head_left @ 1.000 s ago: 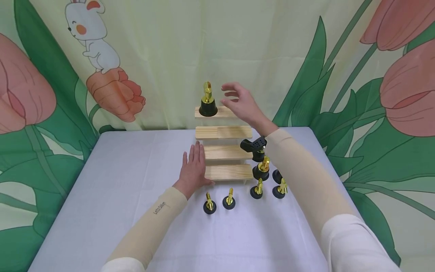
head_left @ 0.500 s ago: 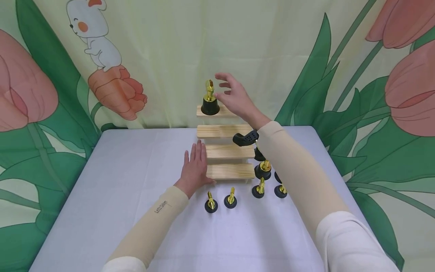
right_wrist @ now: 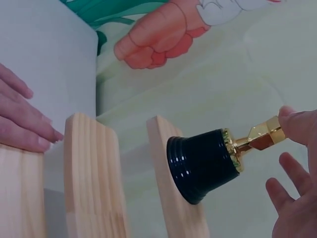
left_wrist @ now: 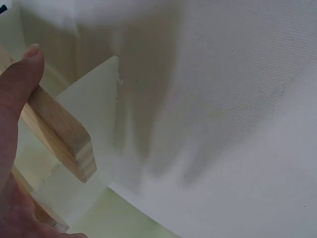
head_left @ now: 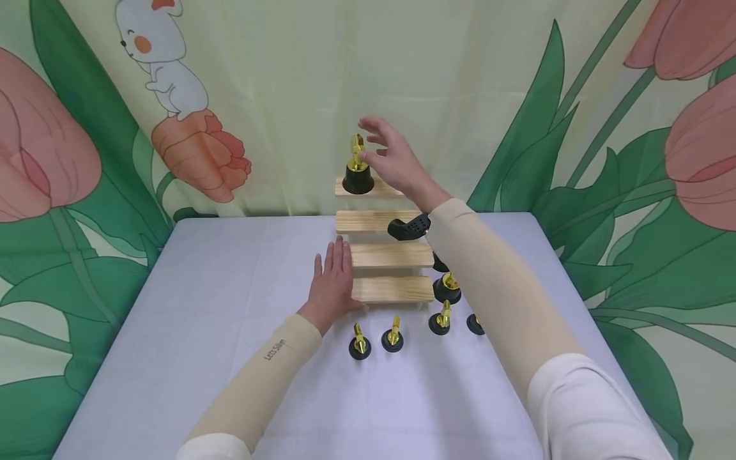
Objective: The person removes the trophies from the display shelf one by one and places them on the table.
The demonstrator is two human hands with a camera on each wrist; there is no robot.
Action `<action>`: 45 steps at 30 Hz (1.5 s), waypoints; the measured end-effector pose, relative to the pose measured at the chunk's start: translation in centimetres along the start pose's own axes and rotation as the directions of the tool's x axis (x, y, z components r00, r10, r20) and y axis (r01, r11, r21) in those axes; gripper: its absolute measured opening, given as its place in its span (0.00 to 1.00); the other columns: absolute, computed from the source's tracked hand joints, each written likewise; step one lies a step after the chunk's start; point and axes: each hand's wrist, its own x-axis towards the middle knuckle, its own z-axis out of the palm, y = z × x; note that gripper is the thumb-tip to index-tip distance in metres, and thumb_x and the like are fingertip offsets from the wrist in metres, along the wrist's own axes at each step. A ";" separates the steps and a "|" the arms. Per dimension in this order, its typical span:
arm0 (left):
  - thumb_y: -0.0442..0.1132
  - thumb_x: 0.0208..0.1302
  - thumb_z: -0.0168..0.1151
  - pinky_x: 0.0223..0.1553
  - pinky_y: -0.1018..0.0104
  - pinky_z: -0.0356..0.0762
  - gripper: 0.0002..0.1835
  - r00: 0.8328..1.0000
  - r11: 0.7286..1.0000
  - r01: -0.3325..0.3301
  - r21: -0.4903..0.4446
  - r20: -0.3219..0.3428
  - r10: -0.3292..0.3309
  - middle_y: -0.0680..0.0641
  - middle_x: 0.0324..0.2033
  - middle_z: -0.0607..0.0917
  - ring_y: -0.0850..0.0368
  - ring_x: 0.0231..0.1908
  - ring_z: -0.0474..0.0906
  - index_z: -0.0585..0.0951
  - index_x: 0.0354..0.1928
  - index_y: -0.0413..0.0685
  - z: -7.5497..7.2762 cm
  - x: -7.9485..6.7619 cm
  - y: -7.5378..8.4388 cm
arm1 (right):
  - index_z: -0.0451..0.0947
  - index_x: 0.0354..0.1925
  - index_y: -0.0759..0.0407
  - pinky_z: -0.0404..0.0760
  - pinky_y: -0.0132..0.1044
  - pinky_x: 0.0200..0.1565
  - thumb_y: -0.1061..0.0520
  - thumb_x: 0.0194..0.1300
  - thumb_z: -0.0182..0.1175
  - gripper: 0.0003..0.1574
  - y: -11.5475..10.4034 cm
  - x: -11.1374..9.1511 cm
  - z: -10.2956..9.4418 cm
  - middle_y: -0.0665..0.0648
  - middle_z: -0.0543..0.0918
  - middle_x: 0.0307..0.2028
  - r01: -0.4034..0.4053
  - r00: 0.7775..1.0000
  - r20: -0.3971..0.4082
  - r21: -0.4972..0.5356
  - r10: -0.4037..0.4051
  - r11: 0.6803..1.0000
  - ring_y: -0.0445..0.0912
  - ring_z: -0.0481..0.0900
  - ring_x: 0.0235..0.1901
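Observation:
A stepped wooden rack point(head_left: 392, 255) stands on the table. On the left end of its top board sits an upright trophy point(head_left: 358, 181) with a black base and gold top. My right hand point(head_left: 393, 153) is beside the gold part, its thumb tip right at it and the other fingers spread apart; the right wrist view shows this trophy point(right_wrist: 203, 163) from the side. My left hand point(head_left: 330, 285) lies with straight fingers along the rack's left side, its thumb at the lowest board's front edge. In the left wrist view that thumb rests by a wooden board point(left_wrist: 62, 119).
Smaller black-and-gold trophies point(head_left: 393, 338) stand in front of the rack. Several more, including a larger trophy point(head_left: 446, 289), stand at its right, partly hidden by the right sleeve point(head_left: 506, 287). Behind the white-covered table point(head_left: 230, 275) hangs a printed curtain point(head_left: 287, 115).
My right hand has moved left and slightly up, from beside the top trophy to right at its gold part. My left hand stays against the rack. The view has shifted slightly.

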 end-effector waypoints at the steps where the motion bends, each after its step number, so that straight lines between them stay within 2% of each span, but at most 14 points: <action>1: 0.68 0.42 0.76 0.76 0.40 0.43 0.78 1.000 1.000 -0.001 0.004 0.003 0.001 0.35 0.78 0.34 0.39 0.79 0.36 0.34 0.77 0.35 0.0 0.0 0.0 | 0.59 0.73 0.58 0.63 0.47 0.72 0.65 0.71 0.56 0.35 -0.4 -0.2 0.0 0.57 0.65 0.73 -0.002 1.000 0.007 0.009 0.002 1.000 0.53 0.64 0.72; 4: 0.69 0.41 0.76 0.76 0.41 0.43 0.78 1.000 1.000 0.003 0.011 0.006 -0.003 0.35 0.78 0.34 0.39 0.79 0.36 0.34 0.77 0.35 -0.1 0.1 0.1 | 0.61 0.72 0.60 0.63 0.47 0.72 0.66 0.72 0.54 0.33 -0.9 -0.5 0.1 0.57 0.68 0.72 0.013 1.000 0.014 0.024 -0.013 1.000 0.51 0.65 0.72; 9: 0.69 0.42 0.75 0.76 0.41 0.43 0.78 1.000 1.000 0.007 0.015 0.016 -0.007 0.35 0.78 0.34 0.40 0.79 0.36 0.33 0.77 0.35 -0.3 0.1 0.2 | 0.65 0.69 0.59 0.65 0.50 0.70 0.65 0.71 0.56 0.30 0.7 0.7 0.4 0.56 0.74 0.66 0.036 0.999 -0.008 0.000 -0.036 0.999 0.48 0.69 0.69; 13: 0.68 0.43 0.75 0.77 0.42 0.43 0.77 1.000 1.000 0.013 0.013 0.028 -0.014 0.35 0.78 0.34 0.40 0.79 0.35 0.34 0.77 0.35 -0.4 0.0 0.2 | 0.68 0.67 0.55 0.69 0.44 0.67 0.62 0.70 0.59 0.29 2.0 1.2 0.4 0.52 0.77 0.63 0.017 0.999 -0.028 -0.042 -0.018 0.999 0.44 0.72 0.65; 19: 0.68 0.43 0.75 0.77 0.41 0.42 0.77 0.999 1.000 0.021 0.007 0.037 -0.021 0.36 0.78 0.34 0.40 0.79 0.35 0.34 0.77 0.36 -0.4 0.0 0.3 | 0.72 0.63 0.56 0.73 0.39 0.64 0.62 0.69 0.61 0.25 2.1 1.0 0.3 0.53 0.78 0.60 -0.011 0.999 -0.039 -0.076 0.008 0.997 0.45 0.74 0.61; 27: 0.68 0.42 0.76 0.76 0.41 0.42 0.77 0.999 1.000 0.019 -0.005 0.030 -0.018 0.35 0.78 0.35 0.40 0.79 0.35 0.35 0.77 0.36 -0.6 -0.1 0.3 | 0.71 0.66 0.51 0.75 0.41 0.65 0.61 0.71 0.58 0.26 2.1 0.6 0.1 0.53 0.74 0.65 -0.088 0.996 -0.010 -0.006 0.088 0.996 0.50 0.72 0.66; 34: 0.68 0.43 0.75 0.76 0.41 0.42 0.77 0.999 1.000 0.020 -0.003 0.047 -0.020 0.36 0.78 0.33 0.40 0.79 0.35 0.34 0.77 0.36 -0.7 -0.2 0.5 | 0.71 0.66 0.49 0.70 0.44 0.69 0.61 0.72 0.56 0.26 2.5 0.2 0.1 0.50 0.72 0.68 -0.075 0.997 -0.012 0.030 0.075 0.997 0.48 0.69 0.70; 38: 0.68 0.42 0.75 0.76 0.40 0.43 0.77 0.999 1.000 0.015 -0.005 0.037 -0.015 0.36 0.78 0.34 0.39 0.78 0.36 0.34 0.77 0.35 -0.6 -0.1 0.5 | 0.72 0.65 0.49 0.72 0.44 0.67 0.62 0.72 0.56 0.25 2.6 0.1 0.2 0.50 0.73 0.68 -0.074 0.997 -0.034 0.050 0.076 0.996 0.49 0.71 0.68; 45: 0.69 0.42 0.75 0.76 0.40 0.44 0.77 1.000 1.000 0.014 0.007 0.021 -0.014 0.35 0.78 0.35 0.39 0.78 0.36 0.35 0.77 0.35 -0.4 -0.2 0.4 | 0.71 0.65 0.54 0.75 0.43 0.64 0.62 0.72 0.57 0.25 3.1 -0.1 -0.3 0.52 0.74 0.65 -0.032 0.996 -0.082 0.071 0.038 0.997 0.52 0.74 0.66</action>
